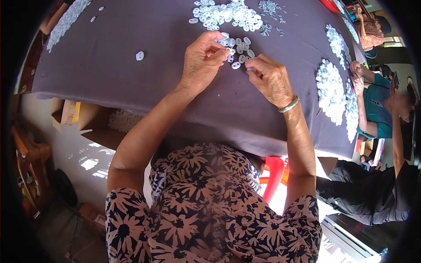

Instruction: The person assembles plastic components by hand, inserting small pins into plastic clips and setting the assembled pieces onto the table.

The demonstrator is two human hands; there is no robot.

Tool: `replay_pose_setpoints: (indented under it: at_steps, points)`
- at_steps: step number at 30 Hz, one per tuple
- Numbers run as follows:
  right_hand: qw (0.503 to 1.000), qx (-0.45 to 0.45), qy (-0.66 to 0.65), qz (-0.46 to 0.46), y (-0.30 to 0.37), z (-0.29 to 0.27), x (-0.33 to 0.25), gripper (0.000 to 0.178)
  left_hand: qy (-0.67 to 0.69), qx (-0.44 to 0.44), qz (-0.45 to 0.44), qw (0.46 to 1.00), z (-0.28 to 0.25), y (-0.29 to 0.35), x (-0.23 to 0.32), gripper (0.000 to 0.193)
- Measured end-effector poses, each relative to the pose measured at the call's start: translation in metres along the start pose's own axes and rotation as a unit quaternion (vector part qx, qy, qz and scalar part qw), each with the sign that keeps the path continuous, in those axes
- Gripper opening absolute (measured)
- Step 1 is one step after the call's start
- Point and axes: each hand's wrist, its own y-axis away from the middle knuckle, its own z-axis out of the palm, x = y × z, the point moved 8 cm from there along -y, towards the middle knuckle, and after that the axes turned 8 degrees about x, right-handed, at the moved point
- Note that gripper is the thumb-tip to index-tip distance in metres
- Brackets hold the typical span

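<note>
My left hand [204,59] pinches a small white oval plastic piece [230,51] with holes between thumb and fingertips. To its right, my right hand [270,76] is closed in a pinch, with a small pale bit showing at the fingertips that is too small to name. Just beyond and between the hands lies a loose cluster of the same two-holed white pieces [247,40]. Farther off is a larger pile of white pieces [232,15], and beside it a scatter of small metal screws or pins [268,7]. One white piece [140,55] lies alone to the left.
A dark cloth covers the table [131,83]. White heaps run along its right side [330,90] and far left corner [68,24]. Co-workers sit at the right, one in a green shirt [378,105]. Below the left edge stands an open cardboard box [98,118] with white pieces inside.
</note>
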Motion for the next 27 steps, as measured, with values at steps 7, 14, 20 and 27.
replay_pose_setpoints:
  at_steps: [7,14,20,27]
  points:
    - [0.971,0.119,-0.114,0.175,0.004,-0.007,0.03,0.009,-0.002,-0.004,-0.001,1.0,0.001,0.001,0.001,0.03]
    - [0.987,0.135,-0.041,0.077,0.013,-0.01,0.022,0.011,-0.019,-0.01,-0.012,1.0,0.001,0.001,0.0,0.027]
    - [0.983,0.126,-0.03,0.13,0.012,-0.014,0.021,0.011,-0.006,-0.012,-0.002,1.0,0.002,0.001,0.003,0.031]
    - [0.979,0.096,-0.069,0.167,-0.006,-0.018,0.028,0.01,-0.005,-0.03,-0.009,1.0,0.005,0.002,0.003,0.03]
